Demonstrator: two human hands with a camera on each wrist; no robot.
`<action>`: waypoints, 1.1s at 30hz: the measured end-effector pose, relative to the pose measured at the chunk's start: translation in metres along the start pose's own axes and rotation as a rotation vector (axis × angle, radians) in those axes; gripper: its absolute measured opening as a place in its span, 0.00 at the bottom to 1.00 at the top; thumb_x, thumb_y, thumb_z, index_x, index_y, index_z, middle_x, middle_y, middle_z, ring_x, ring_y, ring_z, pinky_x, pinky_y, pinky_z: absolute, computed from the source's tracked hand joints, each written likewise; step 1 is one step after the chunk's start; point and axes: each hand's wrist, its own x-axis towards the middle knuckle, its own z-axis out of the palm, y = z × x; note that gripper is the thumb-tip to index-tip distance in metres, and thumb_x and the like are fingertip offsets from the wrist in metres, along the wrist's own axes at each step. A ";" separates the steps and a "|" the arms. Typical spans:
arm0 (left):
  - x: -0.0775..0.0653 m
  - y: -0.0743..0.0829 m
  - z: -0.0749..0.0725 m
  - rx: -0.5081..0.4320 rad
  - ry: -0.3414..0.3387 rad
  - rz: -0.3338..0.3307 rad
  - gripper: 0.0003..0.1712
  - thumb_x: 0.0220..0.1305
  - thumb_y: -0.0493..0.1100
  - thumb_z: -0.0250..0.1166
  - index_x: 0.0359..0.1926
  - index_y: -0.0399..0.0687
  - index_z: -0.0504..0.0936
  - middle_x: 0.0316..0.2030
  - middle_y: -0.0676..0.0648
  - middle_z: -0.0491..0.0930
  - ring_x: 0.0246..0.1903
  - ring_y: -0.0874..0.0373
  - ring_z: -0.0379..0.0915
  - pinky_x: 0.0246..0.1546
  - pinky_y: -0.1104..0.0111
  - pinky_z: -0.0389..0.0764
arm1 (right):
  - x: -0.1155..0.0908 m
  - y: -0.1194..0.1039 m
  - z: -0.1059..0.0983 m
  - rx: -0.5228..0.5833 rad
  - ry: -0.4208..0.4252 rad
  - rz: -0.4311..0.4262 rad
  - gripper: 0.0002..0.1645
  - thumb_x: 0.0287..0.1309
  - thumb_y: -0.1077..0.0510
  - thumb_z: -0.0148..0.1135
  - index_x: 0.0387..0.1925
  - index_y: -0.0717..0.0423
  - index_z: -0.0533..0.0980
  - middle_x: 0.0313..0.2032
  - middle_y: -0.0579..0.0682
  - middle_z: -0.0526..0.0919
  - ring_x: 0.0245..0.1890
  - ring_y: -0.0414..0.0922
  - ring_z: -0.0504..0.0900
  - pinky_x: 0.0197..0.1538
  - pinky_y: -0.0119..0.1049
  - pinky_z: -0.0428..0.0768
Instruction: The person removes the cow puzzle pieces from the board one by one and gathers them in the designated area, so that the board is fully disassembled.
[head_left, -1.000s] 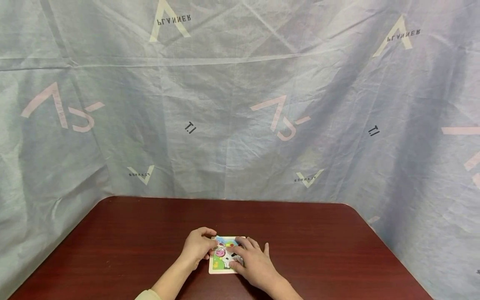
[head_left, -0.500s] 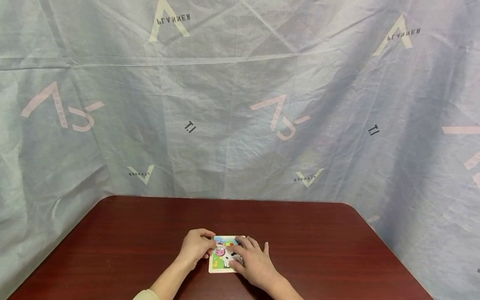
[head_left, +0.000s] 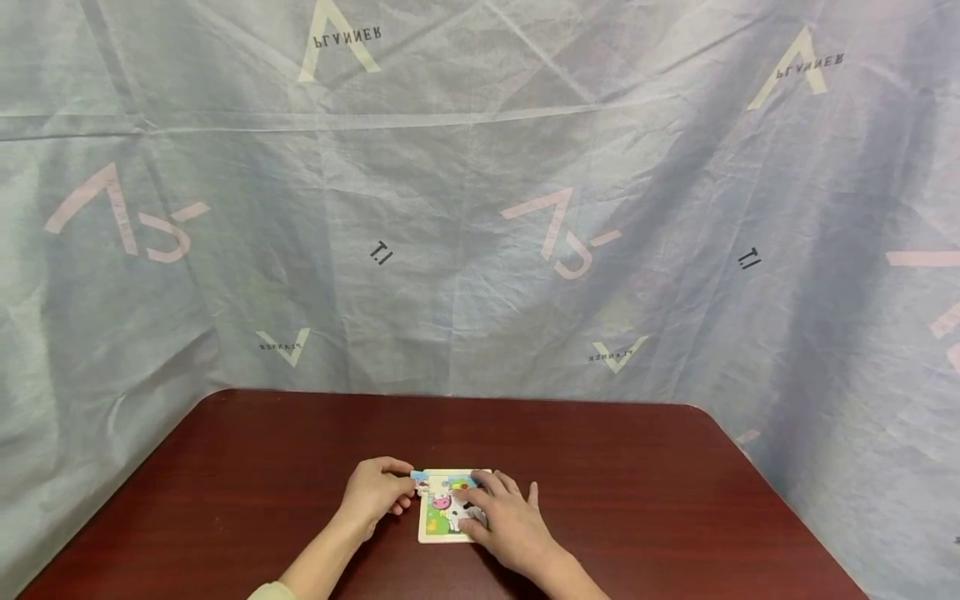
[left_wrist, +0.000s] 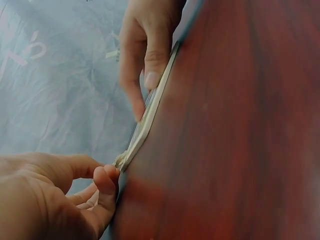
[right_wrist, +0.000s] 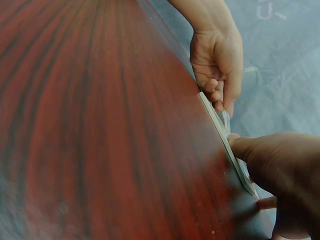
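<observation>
Puzzle piece (head_left: 422, 481) is pinched at its outer side by the fingers of the left hand (head_left: 373, 493), at the upper left corner of the puzzle board (head_left: 444, 539) and jutting past its left rim; whether they touch cannot be told. With fingers spread, the right hand (head_left: 512, 521) is rested on the board, and its cow picture (head_left: 441, 502) is partly covered. The piece is judged light, thin and stiff, perhaps slippery on its printed face; it is best taken by its edges. The board, seemingly wooden, is best steadied by its pale rim. One loose piece, one board and two hands are counted on one desk (head_left: 637, 483); seated pieces, partly hidden, cannot be counted.
</observation>
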 end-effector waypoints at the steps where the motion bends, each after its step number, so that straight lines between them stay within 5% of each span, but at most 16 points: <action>1: 0.000 0.000 -0.002 -0.001 0.001 0.000 0.18 0.57 0.27 0.65 0.50 0.27 0.80 0.25 0.40 0.83 0.18 0.57 0.75 0.20 0.69 0.77 | 0.000 0.000 -0.001 0.001 0.002 -0.003 0.20 0.68 0.43 0.62 0.59 0.37 0.79 0.68 0.52 0.70 0.68 0.64 0.66 0.53 0.84 0.55; 17: -0.001 -0.011 -0.047 -0.002 0.029 -0.010 0.18 0.59 0.27 0.64 0.51 0.26 0.80 0.27 0.40 0.83 0.21 0.56 0.76 0.21 0.70 0.76 | -0.001 0.005 -0.003 0.017 0.011 -0.009 0.20 0.69 0.43 0.61 0.59 0.39 0.79 0.68 0.53 0.70 0.68 0.65 0.66 0.53 0.85 0.54; 33: -0.009 -0.019 -0.104 0.027 0.006 -0.105 0.21 0.65 0.31 0.64 0.58 0.26 0.76 0.33 0.40 0.84 0.26 0.54 0.79 0.24 0.69 0.78 | -0.002 0.001 0.000 0.028 0.002 -0.017 0.21 0.70 0.42 0.60 0.60 0.38 0.79 0.68 0.53 0.70 0.68 0.64 0.66 0.54 0.84 0.54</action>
